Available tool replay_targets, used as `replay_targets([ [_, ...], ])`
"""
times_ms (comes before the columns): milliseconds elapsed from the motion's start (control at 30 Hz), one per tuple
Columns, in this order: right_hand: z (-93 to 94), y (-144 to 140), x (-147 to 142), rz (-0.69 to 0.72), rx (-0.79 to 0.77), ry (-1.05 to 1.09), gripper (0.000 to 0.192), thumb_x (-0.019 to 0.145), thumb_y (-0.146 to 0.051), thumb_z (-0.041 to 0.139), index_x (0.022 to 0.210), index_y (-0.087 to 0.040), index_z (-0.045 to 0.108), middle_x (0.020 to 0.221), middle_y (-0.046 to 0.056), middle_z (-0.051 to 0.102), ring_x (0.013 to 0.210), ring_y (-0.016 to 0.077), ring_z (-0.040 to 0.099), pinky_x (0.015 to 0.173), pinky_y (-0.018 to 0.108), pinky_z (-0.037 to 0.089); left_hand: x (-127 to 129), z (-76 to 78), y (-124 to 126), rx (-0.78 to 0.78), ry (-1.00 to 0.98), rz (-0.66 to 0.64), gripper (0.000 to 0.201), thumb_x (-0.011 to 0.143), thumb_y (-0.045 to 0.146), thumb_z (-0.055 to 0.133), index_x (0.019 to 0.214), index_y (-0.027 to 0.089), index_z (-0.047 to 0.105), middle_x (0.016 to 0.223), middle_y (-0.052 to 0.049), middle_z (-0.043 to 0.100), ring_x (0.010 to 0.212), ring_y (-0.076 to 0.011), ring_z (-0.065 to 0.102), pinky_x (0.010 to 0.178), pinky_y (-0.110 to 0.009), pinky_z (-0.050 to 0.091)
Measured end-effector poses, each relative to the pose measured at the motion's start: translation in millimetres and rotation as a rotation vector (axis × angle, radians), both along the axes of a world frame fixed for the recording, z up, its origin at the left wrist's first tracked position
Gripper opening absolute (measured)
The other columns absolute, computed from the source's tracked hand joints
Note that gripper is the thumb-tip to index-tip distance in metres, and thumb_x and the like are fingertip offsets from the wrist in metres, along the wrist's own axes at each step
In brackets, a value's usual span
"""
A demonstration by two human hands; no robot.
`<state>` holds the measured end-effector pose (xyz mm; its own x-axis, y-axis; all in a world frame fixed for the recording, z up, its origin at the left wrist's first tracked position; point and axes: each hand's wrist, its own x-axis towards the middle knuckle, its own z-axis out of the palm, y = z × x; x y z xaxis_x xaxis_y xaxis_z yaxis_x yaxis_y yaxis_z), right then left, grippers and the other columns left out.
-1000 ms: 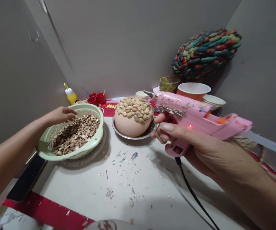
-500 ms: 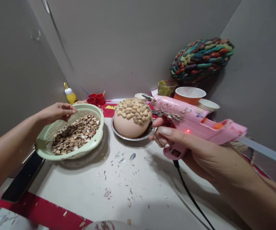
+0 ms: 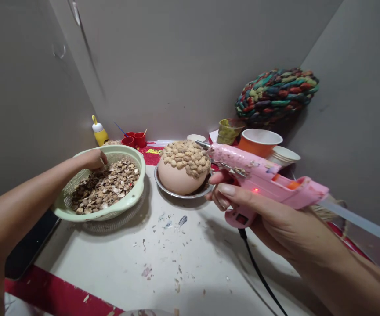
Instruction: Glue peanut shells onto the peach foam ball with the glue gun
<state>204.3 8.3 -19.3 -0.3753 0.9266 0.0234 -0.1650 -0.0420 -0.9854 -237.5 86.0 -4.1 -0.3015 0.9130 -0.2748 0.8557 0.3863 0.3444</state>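
Presently, a pink glue gun [image 3: 262, 180] is held in the right hand [image 3: 275, 215], the grip wrapped firmly round its handle with one finger laid along the body. Its metal nozzle is pointed left and lies just beside the upper right of a peach-coloured dome [image 3: 183, 169], whose top is covered with peanut shells. The dome is seated on a metal plate [image 3: 176, 194] at the middle of the white worktop [image 3: 163, 263]. A red light is seen on the gun's side, and a black cord [image 3: 258, 272] is trailed from the handle towards the near edge.

At the left, the left hand [image 3: 94, 159] is lowered into a pale green colander [image 3: 124, 204] filled with loose shells [image 3: 107, 186]; the fingertips are curled down among them, though whether a shell is pinched in that grip cannot be told.

Farther back, a yellow bottle [image 3: 99, 131], small red cups [image 3: 135, 139], an orange bowl [image 3: 258, 141] and a multicoloured braided bundle [image 3: 275, 92] are set near the wall.
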Motion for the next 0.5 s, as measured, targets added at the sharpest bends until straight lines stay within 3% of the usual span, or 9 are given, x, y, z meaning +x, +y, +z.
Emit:
replay_targets([
  [100, -0.7, 0, 0, -0.013, 0.017, -0.012, 0.043, 0.077, -0.055, 0.086, 0.103, -0.022, 0.076, 0.074, 0.001, 0.057, 0.066, 0.0136, 0.052, 0.046, 0.019, 0.039, 5, -7.4, 0, -0.066, -0.010, -0.043, 0.019, 0.050, 0.022, 0.068, 0.069, 0.022, 0.074, 0.046, 0.003, 0.059, 0.048, -0.0160, 0.054, 0.056, -0.029, 0.048],
  [200, -0.6, 0, 0, -0.003, 0.006, -0.007, 0.043, 0.076, -0.055, 0.086, 0.102, -0.023, 0.075, 0.073, 0.001, 0.056, 0.065, 0.0134, 0.051, 0.046, 0.018, 0.038, 9, -5.0, -7, -0.155, -0.093, -0.087, 0.016, 0.052, 0.025, 0.068, 0.068, 0.022, 0.071, 0.050, 0.001, 0.061, 0.051, -0.0185, 0.058, 0.056, -0.031, 0.052],
  [333, 0.9, 0, 0, -0.001, 0.006, -0.009, 0.042, 0.076, -0.055, 0.086, 0.100, -0.022, 0.074, 0.073, 0.001, 0.057, 0.064, 0.0138, 0.052, 0.043, 0.018, 0.037, 10, 12.5, -19, -0.216, -0.246, -0.134, 0.021, 0.053, 0.029, 0.071, 0.073, 0.022, 0.073, 0.066, -0.004, 0.071, 0.067, -0.0236, 0.069, 0.066, -0.037, 0.060],
  [500, -0.6, 0, 1, 0.004, -0.008, 0.007, 0.040, 0.076, -0.051, 0.087, 0.101, -0.022, 0.075, 0.074, 0.001, 0.057, 0.066, 0.0133, 0.054, 0.044, 0.016, 0.038, 4, 32.4, -31, -0.153, -0.308, -0.132, 0.027, 0.053, 0.035, 0.078, 0.076, 0.022, 0.074, 0.082, -0.008, 0.078, 0.082, -0.0266, 0.073, 0.079, -0.040, 0.062],
])
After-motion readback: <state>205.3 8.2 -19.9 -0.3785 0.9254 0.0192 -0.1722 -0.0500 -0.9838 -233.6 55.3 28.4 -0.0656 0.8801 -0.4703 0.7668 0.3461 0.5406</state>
